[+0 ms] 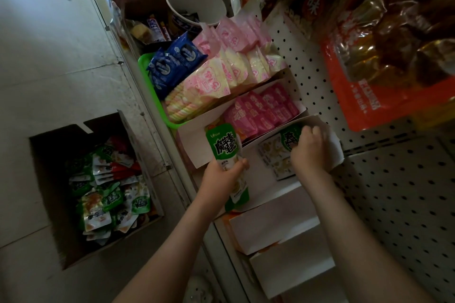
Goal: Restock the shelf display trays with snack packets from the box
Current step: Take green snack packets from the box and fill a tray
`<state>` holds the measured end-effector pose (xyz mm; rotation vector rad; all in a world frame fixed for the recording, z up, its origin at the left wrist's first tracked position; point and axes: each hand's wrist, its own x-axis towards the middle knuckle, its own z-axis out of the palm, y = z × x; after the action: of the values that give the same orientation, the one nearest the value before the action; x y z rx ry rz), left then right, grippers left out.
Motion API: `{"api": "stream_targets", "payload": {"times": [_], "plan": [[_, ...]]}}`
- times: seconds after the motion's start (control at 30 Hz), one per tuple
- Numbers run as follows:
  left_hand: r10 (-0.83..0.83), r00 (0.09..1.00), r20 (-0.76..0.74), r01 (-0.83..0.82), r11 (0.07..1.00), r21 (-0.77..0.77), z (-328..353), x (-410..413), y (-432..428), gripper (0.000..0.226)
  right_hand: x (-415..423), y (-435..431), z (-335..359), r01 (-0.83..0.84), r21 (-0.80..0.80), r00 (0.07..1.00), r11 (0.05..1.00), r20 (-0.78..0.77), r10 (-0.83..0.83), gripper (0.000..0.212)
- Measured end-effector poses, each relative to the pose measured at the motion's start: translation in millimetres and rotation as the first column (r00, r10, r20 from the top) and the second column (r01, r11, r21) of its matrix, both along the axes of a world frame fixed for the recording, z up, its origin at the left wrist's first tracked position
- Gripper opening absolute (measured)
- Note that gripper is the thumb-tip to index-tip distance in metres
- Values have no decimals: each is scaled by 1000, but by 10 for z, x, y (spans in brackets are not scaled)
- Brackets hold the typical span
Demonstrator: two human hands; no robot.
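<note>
Snack packet [221, 145] gripped, left hand [221, 174]; right hand [310, 152] fingers [314, 131] pinch second packet [290, 138].

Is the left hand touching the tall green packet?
Touching. In the head view the left hand curls its fingers and thumb round the lower half of the green packet.

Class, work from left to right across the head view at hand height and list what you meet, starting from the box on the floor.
cardboard box → left hand gripping a green packet → right hand holding a second green packet → pegboard wall
</note>
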<state>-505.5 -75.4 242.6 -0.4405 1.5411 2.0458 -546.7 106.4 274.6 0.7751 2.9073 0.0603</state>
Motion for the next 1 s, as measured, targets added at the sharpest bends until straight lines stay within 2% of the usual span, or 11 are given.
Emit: {"api": "stream_targets", "payload": {"times": [0.1, 0.27, 0.33, 0.43, 0.5, 0.57, 0.63, 0.7, 0.8, 0.9, 1.0], "plan": [[-1, 1000, 3, 1, 1000, -2, 4, 2, 3, 18, 76, 0, -12, -56, 123, 995, 991, -71, 65, 45], [-1, 1000, 0, 1, 1000, 1, -10, -3, 1, 23, 122, -42, -23, -160, 52, 954, 986, -247, 168, 42], [-2, 1000, -20, 2, 1000, 1, -19, 4, 2, 23, 153, -133, 22, -193, -228, 955, 954, -266, 130, 29], [-6, 999, -48, 6, 1000, 3, -12, 13, -9, 17, 282, -351, 117, -65, -728, 998, 683, -31, 61, 28], [-24, 999, -35, 25, 999, 21, -5, 12, -20, 30, 385, -476, 114, 15, -843, 988, 537, 97, 124, 40], [-11, 999, 38, 7, 995, 103, 0, 6, -22, 40, 438, -546, 56, 1, -857, 981, 516, 101, 167, 59], [21, 993, 115, -39, 987, 155, 17, 3, -35, 37, 433, -571, 6, 7, -840, 984, 543, 102, 145, 78], [22, 995, 100, -36, 988, 148, 13, -2, -43, 31, 413, -571, -4, 17, -831, 984, 556, 113, 138, 85], [37, 999, 39, -42, 990, 131, 17, 1, -47, 14, 414, -523, -6, -3, -827, 989, 562, 81, 124, 85], [46, 999, 4, -46, 994, 95, 3, 17, -39, 12, 451, -448, 13, -14, -817, 993, 577, 58, 106, 82], [55, 999, -3, -54, 995, 86, 1, 26, -30, 12, 468, -384, 20, -20, -861, 999, 508, 5, 48, 71]]}}
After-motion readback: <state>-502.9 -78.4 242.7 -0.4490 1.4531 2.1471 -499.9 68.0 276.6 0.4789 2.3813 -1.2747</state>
